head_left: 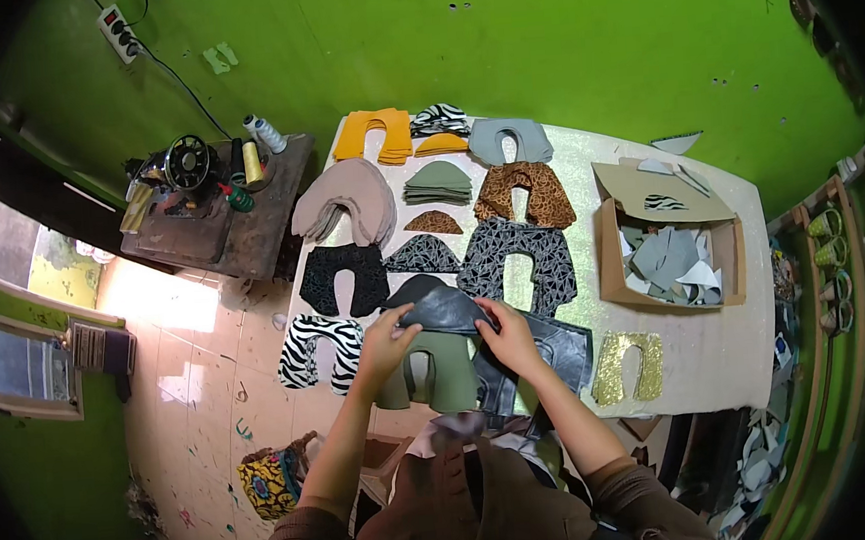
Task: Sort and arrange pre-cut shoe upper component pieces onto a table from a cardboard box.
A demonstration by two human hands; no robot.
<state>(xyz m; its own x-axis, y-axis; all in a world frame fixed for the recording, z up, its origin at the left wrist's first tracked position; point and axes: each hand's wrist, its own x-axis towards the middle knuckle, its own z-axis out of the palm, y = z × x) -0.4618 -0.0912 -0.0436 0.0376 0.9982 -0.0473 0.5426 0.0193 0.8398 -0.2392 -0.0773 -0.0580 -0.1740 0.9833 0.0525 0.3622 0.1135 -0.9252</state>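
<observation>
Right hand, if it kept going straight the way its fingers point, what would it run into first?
The dark, shiny curved piece at the fingertips of the right hand. Beyond it, probably the black-and-grey patterned half-moon, though height is hard to judge.

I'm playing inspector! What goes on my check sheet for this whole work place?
Surface: table with pale, shiny covering.
Pieces: black half-moon piece in hand; zebra-print U-shaped piece left, gold glittery U-shaped piece right.
Clutter: cardboard box of scraps; bits on the tiled floor.
Hands: left hand and right hand hold the black piece's edges.
Cables: one cord hangs from a wall power strip.
Surroundings: green wall, sewing machine, shoe rack.
</observation>
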